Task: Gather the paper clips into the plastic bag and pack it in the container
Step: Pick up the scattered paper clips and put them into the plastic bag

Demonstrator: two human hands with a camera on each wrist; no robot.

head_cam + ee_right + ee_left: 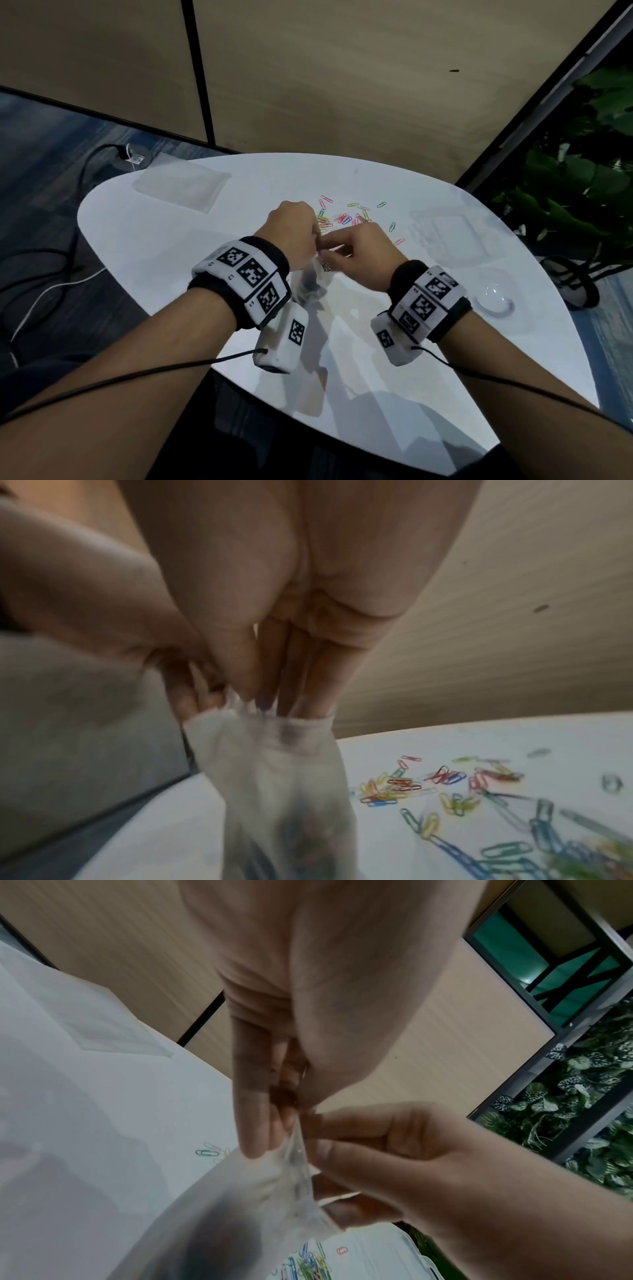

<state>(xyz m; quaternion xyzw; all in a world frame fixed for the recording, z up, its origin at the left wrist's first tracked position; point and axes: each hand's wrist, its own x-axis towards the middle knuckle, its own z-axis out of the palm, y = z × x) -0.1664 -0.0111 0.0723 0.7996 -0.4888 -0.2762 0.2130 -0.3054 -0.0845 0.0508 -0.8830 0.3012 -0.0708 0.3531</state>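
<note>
A clear plastic bag (310,284) hangs above the white table (144,240), held at its top edge by both hands. My left hand (310,236) pinches the rim from the left, its fingers (255,1123) pointing down along the plastic bag (240,1204). From the right, my right hand (337,245) pinches the same rim with curled fingers (346,1123). In the right wrist view the fingertips (263,699) sit at the mouth of the plastic bag (274,777). Coloured paper clips (346,219) lie scattered just beyond the hands, seen again as paper clips (394,785). Dark blurred shapes show through the bag's lower part.
A clear plastic container (445,233) sits right of the clips. A flat clear sheet or lid (181,185) lies at the table's far left. A round clear piece (493,298) rests near the right edge. Plants (582,178) stand beyond the right edge, cables on the floor at left.
</note>
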